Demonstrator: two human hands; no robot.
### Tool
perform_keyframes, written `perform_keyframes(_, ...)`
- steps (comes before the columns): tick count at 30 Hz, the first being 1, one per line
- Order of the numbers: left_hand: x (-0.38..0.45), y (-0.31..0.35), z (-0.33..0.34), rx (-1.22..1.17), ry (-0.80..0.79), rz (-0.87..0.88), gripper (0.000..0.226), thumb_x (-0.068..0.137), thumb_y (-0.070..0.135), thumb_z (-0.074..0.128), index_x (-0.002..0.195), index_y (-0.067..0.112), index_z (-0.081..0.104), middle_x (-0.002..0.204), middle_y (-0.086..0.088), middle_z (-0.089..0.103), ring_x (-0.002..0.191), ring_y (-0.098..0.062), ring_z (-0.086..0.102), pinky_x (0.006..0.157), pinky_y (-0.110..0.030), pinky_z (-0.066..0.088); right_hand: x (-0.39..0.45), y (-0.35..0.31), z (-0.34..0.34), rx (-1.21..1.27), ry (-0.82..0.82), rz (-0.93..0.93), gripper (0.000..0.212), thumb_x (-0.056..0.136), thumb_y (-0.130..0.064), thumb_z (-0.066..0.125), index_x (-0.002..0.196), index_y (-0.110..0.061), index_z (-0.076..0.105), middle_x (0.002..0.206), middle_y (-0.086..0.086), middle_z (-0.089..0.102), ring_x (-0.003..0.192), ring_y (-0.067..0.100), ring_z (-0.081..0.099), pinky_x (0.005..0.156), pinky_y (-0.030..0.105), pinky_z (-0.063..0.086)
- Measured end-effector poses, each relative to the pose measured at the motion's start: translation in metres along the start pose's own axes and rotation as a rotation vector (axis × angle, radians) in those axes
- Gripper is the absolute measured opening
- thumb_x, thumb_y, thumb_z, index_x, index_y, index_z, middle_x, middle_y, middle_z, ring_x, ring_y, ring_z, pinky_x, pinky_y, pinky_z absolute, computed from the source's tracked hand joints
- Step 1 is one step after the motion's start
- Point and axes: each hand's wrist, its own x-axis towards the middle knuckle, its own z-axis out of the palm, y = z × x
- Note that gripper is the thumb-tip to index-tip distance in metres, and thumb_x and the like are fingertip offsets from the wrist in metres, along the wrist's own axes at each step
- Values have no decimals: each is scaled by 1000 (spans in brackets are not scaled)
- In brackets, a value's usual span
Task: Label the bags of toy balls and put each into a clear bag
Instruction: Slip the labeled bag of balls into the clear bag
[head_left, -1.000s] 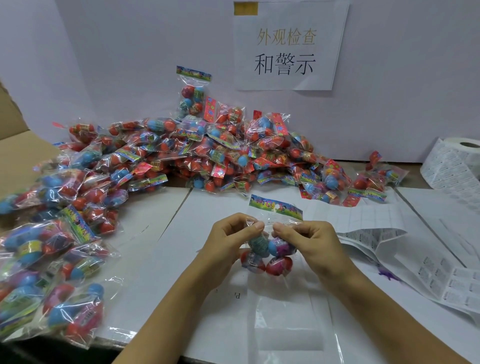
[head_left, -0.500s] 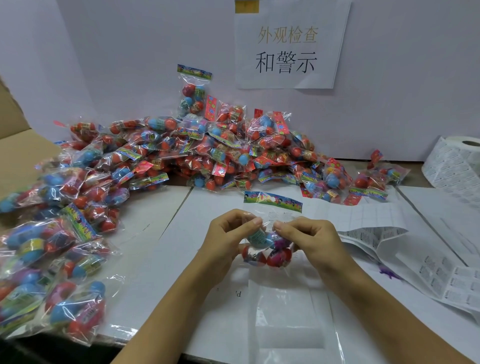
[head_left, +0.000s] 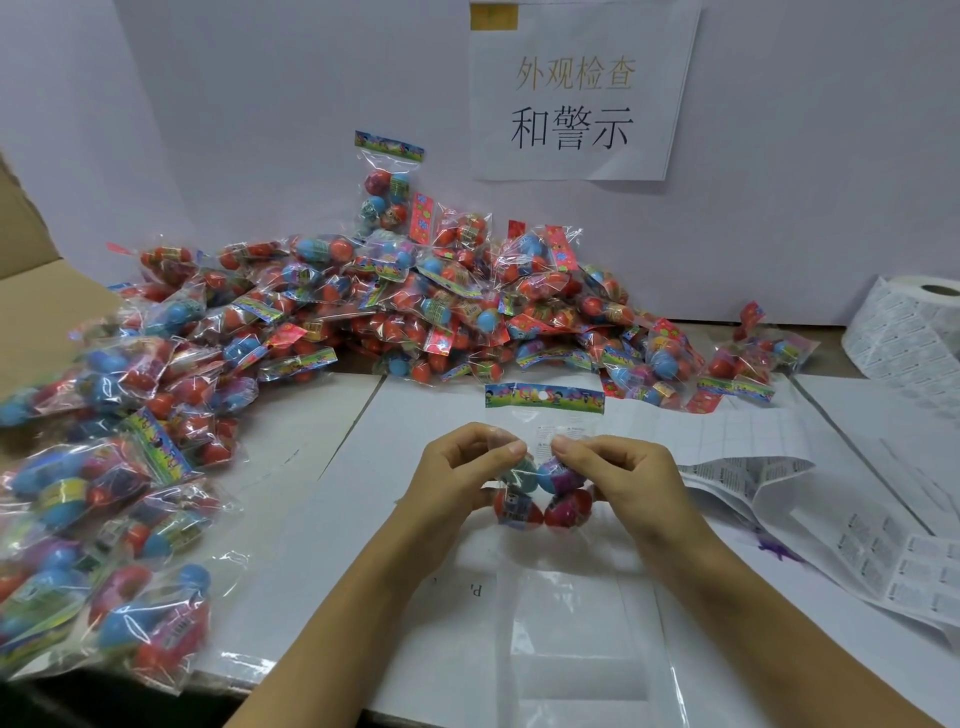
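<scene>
Plastic ball bag (head_left: 543, 467) upright, header up

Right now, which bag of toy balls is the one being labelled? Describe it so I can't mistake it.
Start at the white sign on the back wall and drop straight down past the big pile of bags. The bag being labelled is alone in front, pinched by the left hand and right hand, header up.
</scene>
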Motion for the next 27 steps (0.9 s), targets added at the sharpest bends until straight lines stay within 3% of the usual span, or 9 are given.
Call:
perform_keyframes(2, 2, -2, -1, 8, 25, 15, 15, 91, 22, 74, 76, 25, 74, 89, -2, 75, 90, -17, 73, 67, -24, 56, 0, 1, 0, 44, 78, -27, 40, 63, -56, 76, 88, -24, 79, 86, -3, 77, 82, 11, 72, 64, 22, 54)
perform_keyframes(6, 1, 0, -2, -43, 86, 73, 16, 82, 29, 81, 81, 16, 71, 85, -4, 74, 82, -16, 74, 65, -26, 58, 1, 1, -5, -7, 253, -71, 42, 69, -52, 80, 89, -19, 64, 82, -4, 65, 76, 12, 59, 67, 23, 49)
perform_keyframes(8, 1, 1, -3, -105, 64, 110, 20, 80, 28, 85, 85, 14, 72, 89, -8, 74, 86, -20, 74, 69, -30, 60, -1, 1, -4, -39, 161, -111, 44, 67, -56, 79, 87, -19, 67, 78, -7, 66, 74, 9, 61, 67, 22, 48)
perform_keyframes(12, -3, 1, -2, -177, -86, 166, 21, 79, 32, 81, 93, 17, 78, 100, -15, 75, 97, -28, 74, 80, -34, 61, -8, 2, 5, -100, -59, -138, 53, 64, -60, 86, 108, -36, 68, 100, -20, 70, 95, 2, 68, 73, 21, 57)
perform_keyframes(15, -3, 0, -3, -150, -76, 210, 26, 77, 34, 80, 96, 17, 78, 101, -17, 75, 97, -30, 74, 81, -33, 60, -6, 5, 4, -59, -13, -142, 38, 76, -37, 86, 110, -33, 69, 104, -17, 71, 98, 5, 69, 76, 19, 56)
perform_keyframes(18, 1, -3, -5, -82, 100, 230, 28, 73, 36, 84, 92, 18, 76, 92, -10, 76, 88, -23, 73, 72, -28, 59, -2, 1, 0, 120, -4, -75, 23, 84, -18, 80, 106, -20, 73, 98, -1, 76, 86, 13, 71, 68, 23, 56)
perform_keyframes(20, 4, -6, -5, -37, 186, 201, 30, 73, 36, 83, 96, 18, 74, 92, -4, 76, 89, -19, 73, 73, -26, 59, -2, -2, 0, 230, -56, -2, 26, 80, -23, 80, 104, -14, 74, 94, 6, 75, 79, 16, 71, 65, 26, 57)
perform_keyframes(23, 4, -3, -4, -58, 138, 98, 38, 78, 39, 82, 104, 13, 75, 102, -10, 75, 98, -23, 74, 77, -29, 59, -3, -4, 1, 289, -123, 60, 29, 77, -30, 73, 99, -12, 76, 100, 15, 73, 83, 22, 71, 65, 29, 57)
perform_keyframes(27, 0, 0, -2, -49, 6, 78, 24, 81, 40, 73, 85, 18, 81, 88, -4, 76, 85, -13, 73, 71, -23, 58, -5, -5, 3, 221, -125, 70, 31, 77, -43, 77, 99, -21, 77, 99, 11, 72, 85, 23, 71, 67, 32, 59)
